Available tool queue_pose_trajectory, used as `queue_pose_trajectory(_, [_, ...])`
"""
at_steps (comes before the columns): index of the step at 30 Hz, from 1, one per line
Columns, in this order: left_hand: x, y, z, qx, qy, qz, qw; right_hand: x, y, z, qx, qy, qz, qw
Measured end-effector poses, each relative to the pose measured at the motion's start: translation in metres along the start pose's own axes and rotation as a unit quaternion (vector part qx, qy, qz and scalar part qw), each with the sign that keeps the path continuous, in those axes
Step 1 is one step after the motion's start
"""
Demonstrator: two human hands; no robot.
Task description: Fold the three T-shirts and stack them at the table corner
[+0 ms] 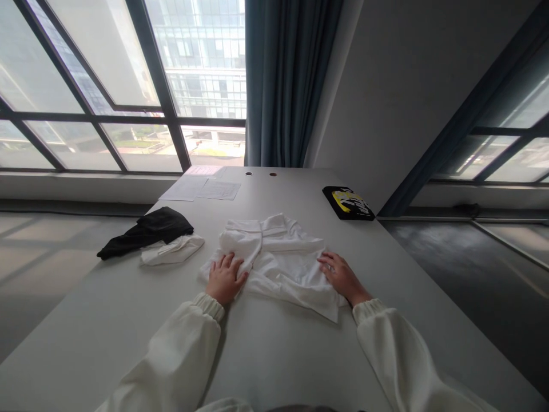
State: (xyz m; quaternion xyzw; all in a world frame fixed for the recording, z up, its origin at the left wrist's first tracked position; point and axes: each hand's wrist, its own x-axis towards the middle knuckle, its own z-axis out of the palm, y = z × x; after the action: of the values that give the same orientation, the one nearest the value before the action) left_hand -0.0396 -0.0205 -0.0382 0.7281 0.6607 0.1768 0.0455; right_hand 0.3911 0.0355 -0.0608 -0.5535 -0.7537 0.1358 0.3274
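Note:
A crumpled white garment that looks like a shirt lies partly folded on the white table in front of me. My left hand rests flat on its left side, fingers stretched out and slightly apart. On the right edge of the cloth lies my right hand, its fingers extended and touching the fabric. Neither hand grips the cloth. Wrinkles run across the front part, and one corner points toward me at the lower right.
To the left, a black cloth lies beside a small white cloth. A folded black garment with yellow and white print sits at the back right edge. Sheets of paper lie at the back left. A blue curtain hangs beyond the table.

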Motion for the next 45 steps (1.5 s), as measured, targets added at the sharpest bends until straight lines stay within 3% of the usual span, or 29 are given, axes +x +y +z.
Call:
queue_pose_trajectory(3, [0.001, 0.005, 0.008, -0.003, 0.041, 0.012, 0.999, -0.009, -0.019, -0.003, -0.01, 0.032, 0.009, 0.999])
queue_pose_trajectory(6, [0.002, 0.007, 0.008, -0.018, 0.058, 0.045, 0.997, -0.032, -0.054, 0.004, -0.021, 0.046, -0.027, 0.998])
queue_pose_trajectory(10, [0.001, 0.009, 0.0, -0.051, 0.057, 0.078, 0.994, -0.068, -0.103, 0.028, -0.033, -0.067, -0.089, 0.993])
queue_pose_trajectory(14, [0.001, 0.012, -0.007, -0.076, 0.046, 0.083, 0.993, -0.074, -0.117, 0.039, -0.057, -0.101, -0.07, 0.991])
queue_pose_trajectory(18, [0.001, 0.013, -0.011, -0.057, 0.041, 0.088, 0.994, -0.052, -0.099, 0.028, -0.009, -0.116, -0.099, 0.988])
queue_pose_trajectory(22, [-0.004, 0.028, -0.014, 0.007, 0.028, 0.126, 0.992, -0.026, -0.069, 0.014, 0.005, -0.067, -0.109, 0.992])
queue_pose_trajectory(27, [-0.027, 0.078, -0.002, 0.028, -0.017, 0.166, 0.986, -0.007, -0.029, 0.002, -0.115, 0.025, -0.013, 0.993])
queue_pose_trajectory(32, [-0.046, 0.109, 0.006, -0.073, -0.073, 0.292, 0.951, -0.002, 0.001, -0.005, -0.186, 0.082, 0.064, 0.977])
queue_pose_trajectory(35, [-0.041, 0.101, 0.002, -0.162, -0.056, 0.338, 0.925, -0.001, 0.021, -0.011, -0.203, 0.129, 0.101, 0.966])
queue_pose_trajectory(37, [-0.031, 0.087, -0.002, -0.189, -0.007, 0.322, 0.928, -0.001, 0.034, -0.015, -0.212, 0.167, 0.125, 0.955])
queue_pose_trajectory(41, [0.003, 0.045, -0.003, -0.143, 0.086, 0.182, 0.969, -0.002, 0.044, -0.019, -0.222, 0.219, 0.129, 0.941])
queue_pose_trajectory(45, [0.041, -0.003, 0.003, -0.087, 0.077, 0.017, 0.993, -0.001, 0.038, -0.013, -0.188, 0.236, 0.099, 0.948])
